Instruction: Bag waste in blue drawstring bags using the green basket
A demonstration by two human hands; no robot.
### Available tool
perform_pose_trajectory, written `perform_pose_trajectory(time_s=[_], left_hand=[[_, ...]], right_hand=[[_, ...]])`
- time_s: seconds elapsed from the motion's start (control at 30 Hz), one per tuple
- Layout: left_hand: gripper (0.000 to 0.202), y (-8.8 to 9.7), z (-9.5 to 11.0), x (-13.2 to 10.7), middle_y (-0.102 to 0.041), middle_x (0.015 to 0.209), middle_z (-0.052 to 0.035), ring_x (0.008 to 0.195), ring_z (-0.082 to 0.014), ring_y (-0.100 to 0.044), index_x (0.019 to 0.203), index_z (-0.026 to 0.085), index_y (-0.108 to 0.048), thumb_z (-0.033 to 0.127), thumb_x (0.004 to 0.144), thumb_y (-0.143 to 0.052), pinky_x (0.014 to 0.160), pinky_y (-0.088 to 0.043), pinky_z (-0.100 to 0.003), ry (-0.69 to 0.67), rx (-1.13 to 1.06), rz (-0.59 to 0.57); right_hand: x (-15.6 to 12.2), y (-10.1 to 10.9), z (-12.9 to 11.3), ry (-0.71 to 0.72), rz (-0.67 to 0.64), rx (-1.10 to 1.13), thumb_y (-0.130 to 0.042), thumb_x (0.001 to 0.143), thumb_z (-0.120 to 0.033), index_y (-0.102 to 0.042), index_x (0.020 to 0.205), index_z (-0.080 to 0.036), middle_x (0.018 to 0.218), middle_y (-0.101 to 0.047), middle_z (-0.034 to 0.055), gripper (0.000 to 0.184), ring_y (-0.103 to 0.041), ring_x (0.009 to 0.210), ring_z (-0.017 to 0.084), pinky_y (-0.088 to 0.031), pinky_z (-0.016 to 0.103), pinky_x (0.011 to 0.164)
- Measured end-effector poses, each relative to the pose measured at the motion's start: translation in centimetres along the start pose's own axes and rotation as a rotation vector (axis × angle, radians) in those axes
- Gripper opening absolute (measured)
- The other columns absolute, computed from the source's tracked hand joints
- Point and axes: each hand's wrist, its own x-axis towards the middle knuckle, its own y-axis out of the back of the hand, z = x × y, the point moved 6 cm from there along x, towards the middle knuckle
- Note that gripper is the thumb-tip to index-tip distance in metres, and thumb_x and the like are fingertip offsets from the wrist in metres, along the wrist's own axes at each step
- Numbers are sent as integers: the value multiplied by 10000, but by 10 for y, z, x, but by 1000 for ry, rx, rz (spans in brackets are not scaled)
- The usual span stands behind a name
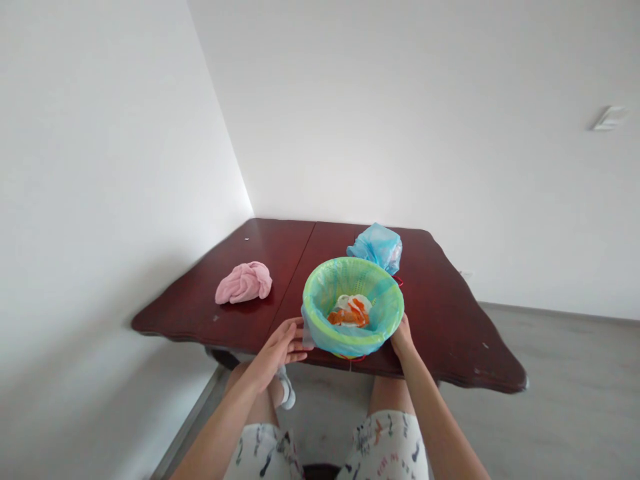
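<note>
Your left hand [276, 349], fingers [295, 337] spread, steadies a plastic-lined basket [353, 307] on the worktop [440, 320]; your right hand [403, 337] meets its rim, fingers hidden, grip untellable.

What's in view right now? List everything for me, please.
table: one, dark red polished wood, centre of view, seam across its top
lined bin: one, green and blue plastic liner, at the table's near edge, red edge showing beneath
orange and white plastic bag: one, inside the lined bin
blue plastic bag: one, light blue, bunched, on the table behind the lined bin
pink cloth: one, crumpled, on the table's left part
wall fixture: one, white, high on the right wall
walls: two, white, meeting behind the table
floor: one, grey, right of the table
white sock: one, below the table's near edge
shorts: one pair, white with dark print, at the bottom of view
left hand: one, fingers against the lined bin's left side
right hand: one, at the lined bin's right side, fingers hidden behind it
</note>
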Motion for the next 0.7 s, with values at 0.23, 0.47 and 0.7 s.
perform_pose_trajectory(time_s=[0.23,0.47,0.7], left_hand=[[585,-34,-9,-3,-807,915,-10,758,-151,-764,1127,207,-790,576,808,-1112,784,-694,-295,118,-357,-59],[581,-49,-13,2,-885,1188,-109,1054,-244,-833,1181,208,-878,599,814,-1101,932,-700,-345,58,-268,-139],[477,-79,-2,-23,-860,1364,-140,1341,-339,-787,1301,261,-889,662,1043,-872,1165,-610,-446,-199,52,-322]], right_hand=[[-77,16,17,-57,-55,94,-1012,794,-788,-800,942,-224,852,-812,30,621,-741,747,189,-640,316,731],[-95,-14,8,-212,-83,124,-1184,619,-584,-711,923,-218,682,-703,-56,671,-658,536,106,-554,209,552],[-101,-26,-5,-249,-109,241,-1164,682,-456,-736,872,-197,699,-612,-73,535,-496,557,47,-489,174,541]])
